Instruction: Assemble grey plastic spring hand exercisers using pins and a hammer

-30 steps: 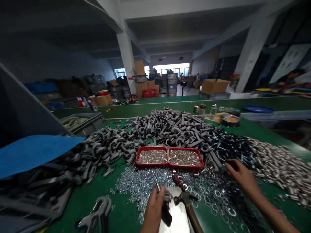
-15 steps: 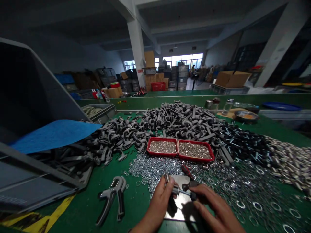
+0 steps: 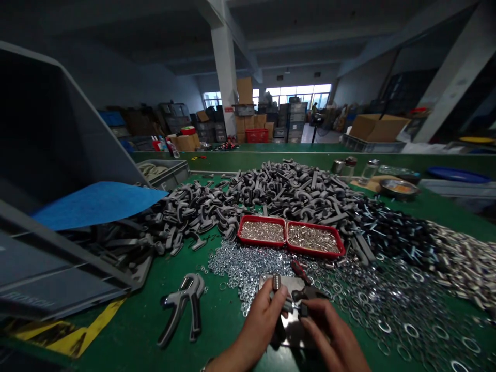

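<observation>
Dim hall fills the back of the head view, with a pale pillar [image 3: 225, 77], stacked boxes [image 3: 250, 124] and bright windows [image 3: 302, 92]. Nearer is the green table [image 3: 220, 325], on which many small pieces lie. A big heap of grey parts [image 3: 287, 191] covers its middle, and two red trays [image 3: 315, 252] with small metal pieces stand side by side before this heap. Nuts [image 3: 240, 263] are spread in front of the trays, and rings [image 3: 411, 330] lie further to the right. Black-headed screws [image 3: 395, 227] and metal sleeves [image 3: 465, 258] make their own heaps at the right. On the left side, a crate [image 3: 65, 279] lies near a blue sheet [image 3: 101, 204], and one clamp [image 3: 184, 305] rests alone on the table. At the front, the left hand [image 3: 263, 320] is closed around a piece [image 3: 287, 305], and a spring [image 3: 276, 281] stands up near its thumb. The fingers of the right hand [image 3: 337, 330] are together on the black head of a bolt [image 3: 304, 310], just beside the left fingertips. Both piece and bolt are above a metal plate [image 3: 292, 336]. A hammer [image 3: 304, 294] lies partly behind the right hand, and a red handle [image 3: 297, 268] is near the plate's far edge. How far the bolt enters the piece, I cannot tell.
</observation>
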Motion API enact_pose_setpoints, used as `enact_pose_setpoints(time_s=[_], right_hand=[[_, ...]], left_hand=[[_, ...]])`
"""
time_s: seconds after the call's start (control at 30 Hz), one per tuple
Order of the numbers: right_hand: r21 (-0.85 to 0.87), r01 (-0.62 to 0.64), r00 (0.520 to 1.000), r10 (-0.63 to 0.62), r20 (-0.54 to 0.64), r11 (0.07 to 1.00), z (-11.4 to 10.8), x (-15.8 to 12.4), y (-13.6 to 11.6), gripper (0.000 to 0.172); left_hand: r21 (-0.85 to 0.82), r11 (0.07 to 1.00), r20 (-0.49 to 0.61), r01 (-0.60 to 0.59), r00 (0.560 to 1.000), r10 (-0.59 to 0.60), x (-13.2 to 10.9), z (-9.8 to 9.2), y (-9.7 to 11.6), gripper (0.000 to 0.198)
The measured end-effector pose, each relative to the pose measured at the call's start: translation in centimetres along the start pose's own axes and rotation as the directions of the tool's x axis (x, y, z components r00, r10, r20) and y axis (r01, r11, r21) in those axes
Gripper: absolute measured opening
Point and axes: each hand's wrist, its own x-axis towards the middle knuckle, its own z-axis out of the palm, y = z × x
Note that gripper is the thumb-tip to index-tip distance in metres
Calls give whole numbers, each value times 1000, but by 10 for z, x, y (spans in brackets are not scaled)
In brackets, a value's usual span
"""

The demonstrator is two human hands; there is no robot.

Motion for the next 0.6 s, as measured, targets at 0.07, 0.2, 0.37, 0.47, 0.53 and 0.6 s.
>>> enact_pose_setpoints(time_s=[0.07,0.2,0.37,0.47,0.53,0.6], right_hand=[[-4,82,996,-82,23,997,0,2,-3,19],[154,-57,996,46,78,986,0,7,-6,19],[534,-282,959,210,192,798,11,8,-13,31],[703,-523,851,343,398,481,14,12,-26,40],[686,-633,769,396,502,358,14,14,-33,47],[624,-626,779,418,468,467,14,16,-33,49]], left_hand=[[25,1000,-5,-14,1000,14,0,-1,2,33],[211,972,-30,-107,993,115,1,-2,3,24],[378,894,33,-240,969,246,1,-4,4,17],[428,824,126,-371,927,352,2,-5,-2,18],[431,799,166,-419,908,386,4,-7,-9,19],[438,812,128,-385,921,367,4,-9,-17,20]])
